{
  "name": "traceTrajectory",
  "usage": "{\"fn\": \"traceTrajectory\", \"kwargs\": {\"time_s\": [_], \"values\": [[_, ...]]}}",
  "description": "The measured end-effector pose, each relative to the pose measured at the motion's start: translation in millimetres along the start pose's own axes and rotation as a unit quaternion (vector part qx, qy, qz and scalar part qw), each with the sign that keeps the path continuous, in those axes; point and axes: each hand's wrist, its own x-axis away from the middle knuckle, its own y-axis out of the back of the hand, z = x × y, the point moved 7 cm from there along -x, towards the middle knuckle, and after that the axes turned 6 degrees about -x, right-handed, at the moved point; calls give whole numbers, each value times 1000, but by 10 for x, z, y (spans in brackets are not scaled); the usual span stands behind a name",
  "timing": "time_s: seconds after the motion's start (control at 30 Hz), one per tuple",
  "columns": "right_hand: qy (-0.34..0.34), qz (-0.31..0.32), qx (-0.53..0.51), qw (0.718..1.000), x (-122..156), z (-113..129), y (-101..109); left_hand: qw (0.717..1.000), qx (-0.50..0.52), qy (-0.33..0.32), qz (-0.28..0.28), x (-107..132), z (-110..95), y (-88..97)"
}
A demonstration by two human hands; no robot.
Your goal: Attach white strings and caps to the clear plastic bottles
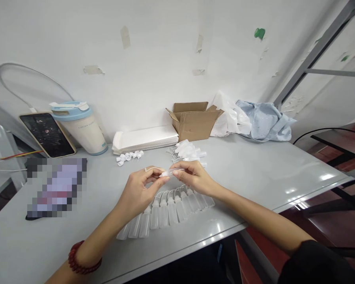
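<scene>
Above the table, a small translucent plastic bottle [172, 172] lies sideways between my two hands. My left hand [143, 187] pinches its white cap end with thumb and fingers. My right hand [197, 176] is closed on the body of the same bottle. Below them, a row of similar translucent bottles [172, 213] with white caps and thin looped cords lies on the table, partly covered by my hands. Behind my right hand is a loose pile of more bottles [185, 150]. Several small white caps [128, 157] lie together beyond my left hand.
A stack of white flat sleeves [148, 140] and an open cardboard box [195, 124] stand by the wall. Right of it lie white plastic bags [229, 116] and blue cloth [264, 120]. At left are a tumbler [83, 130], a propped phone [47, 134] and a pixelated item [57, 187].
</scene>
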Motion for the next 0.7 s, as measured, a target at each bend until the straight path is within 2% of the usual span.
{"fn": "traceTrajectory", "kwargs": {"time_s": [0.1,0.2,0.3,0.43,0.57,0.63,0.7], "values": [[18,-6,34,999,-2,17,0,998,28,24,45,-13,29,-32],[75,-24,73,994,7,79,9,994,42,53,87,-20,43,-60],[113,-30,97,988,23,101,5,992,48,66,96,-34,49,-63],[127,-9,149,981,36,74,-45,986,69,94,121,-29,114,-115],[155,-1,181,971,52,91,-79,984,68,117,113,-4,147,-123],[157,0,171,973,53,112,-80,989,57,103,94,4,108,-99],[132,9,142,981,42,116,-76,994,35,75,72,10,50,-67]]}}
